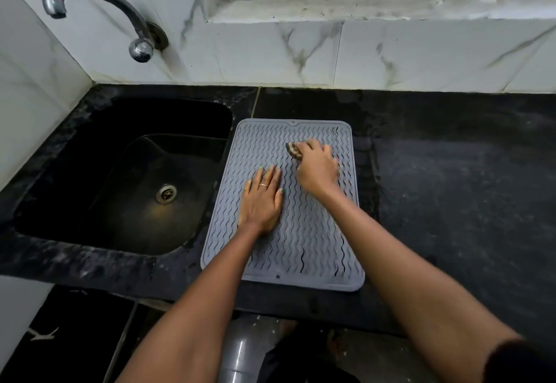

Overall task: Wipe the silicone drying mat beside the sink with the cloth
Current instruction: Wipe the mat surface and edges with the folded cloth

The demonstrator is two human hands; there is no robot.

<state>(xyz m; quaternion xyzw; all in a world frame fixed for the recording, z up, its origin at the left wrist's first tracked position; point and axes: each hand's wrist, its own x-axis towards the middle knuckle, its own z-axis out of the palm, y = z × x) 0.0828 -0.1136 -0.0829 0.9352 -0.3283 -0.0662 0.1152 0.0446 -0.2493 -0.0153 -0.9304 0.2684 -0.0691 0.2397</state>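
Black counter [451,172]; grey mat [301,247]; no labels

grey drying mat [304,232] with wavy ridges on a speckled black counter [451,187]. brown-and-cream striped cloth [292,151]. white marble-veined wall tiles [270,51] behind, chrome tap [99,6], black sink [126,172].

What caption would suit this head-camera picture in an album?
Left hand flat on the grey wavy-ribbed silicone mat beside the black sink; right hand rubs it with a bunched striped cloth.
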